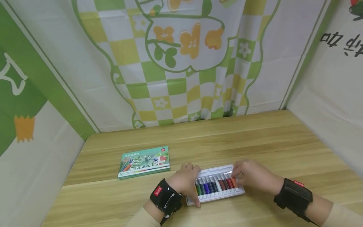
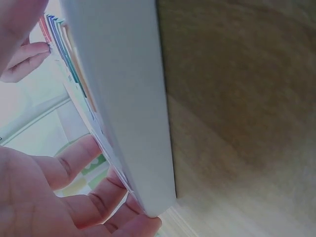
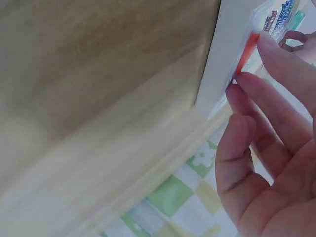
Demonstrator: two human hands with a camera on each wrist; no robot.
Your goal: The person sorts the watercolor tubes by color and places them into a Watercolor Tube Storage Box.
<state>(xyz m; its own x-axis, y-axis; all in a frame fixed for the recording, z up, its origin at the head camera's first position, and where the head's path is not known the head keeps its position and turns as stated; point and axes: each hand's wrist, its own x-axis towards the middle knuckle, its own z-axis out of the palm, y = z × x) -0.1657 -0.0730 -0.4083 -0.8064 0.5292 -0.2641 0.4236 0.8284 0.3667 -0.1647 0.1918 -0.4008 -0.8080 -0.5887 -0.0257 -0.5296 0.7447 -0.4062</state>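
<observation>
A white tray [image 1: 221, 196] holds a row of small paint tubes in several colours, with green, blue, white, brown, red and orange among them. At the tray's left end, my left hand [image 1: 183, 179] grips it, thumb at the near edge and fingers over the far edge. The tray's side wall [image 2: 123, 108] fills the middle of the left wrist view. With thumb and forefinger, my right hand [image 1: 256, 176] pinches the orange paint tube [image 3: 247, 52], the rightmost in the row. This tube still lies in the tray. My left hand partly hides the leftmost tubes.
A green illustrated cardboard box [image 1: 145, 162] lies flat on the wooden table [image 1: 227, 138], left of the tray and farther back. Behind the table hangs a checked green and yellow curtain [image 1: 175, 85]. Printed fabric panels stand at both sides.
</observation>
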